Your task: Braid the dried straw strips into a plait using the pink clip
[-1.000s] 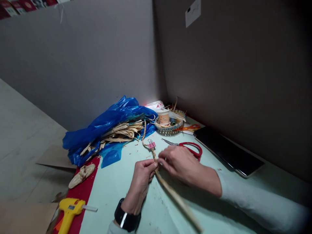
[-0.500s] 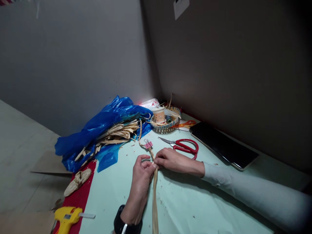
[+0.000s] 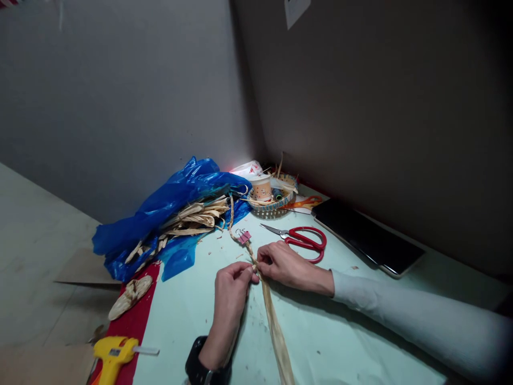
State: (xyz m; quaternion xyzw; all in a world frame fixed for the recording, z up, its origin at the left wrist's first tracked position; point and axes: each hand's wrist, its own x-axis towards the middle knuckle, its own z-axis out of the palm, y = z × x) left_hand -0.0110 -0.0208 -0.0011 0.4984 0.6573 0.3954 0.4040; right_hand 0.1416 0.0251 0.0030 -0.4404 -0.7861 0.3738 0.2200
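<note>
A braided cord of dried plant fibre (image 3: 249, 249) runs from the blue bag to my fingers, with a pink binder clip (image 3: 244, 237) gripping it just beyond them. My left hand (image 3: 233, 283), thumb against fingers, pinches the fibre at the end of the braid. Touching the same spot from the other side, my right hand (image 3: 280, 263) has its fingertips closed on the fibre strands. A long, flat, tan strip (image 3: 276, 331) trails from under my fingers toward the near edge. Exactly which strand each hand holds is hidden by the fingers.
Red-handled scissors (image 3: 306, 240) lie beyond my right hand. A dark tablet-like slab (image 3: 364, 235) is at right. Behind are a small basket (image 3: 272, 213) with spools and a blue plastic bag (image 3: 160, 206) of dried strips. A woven slipper-shaped piece (image 3: 130, 299) and yellow glue gun (image 3: 114, 355) sit left.
The long strip's near end has swung to the right. My left hand has closed from loosely curled fingers into a pinch, while my right hand stays at the braid.
</note>
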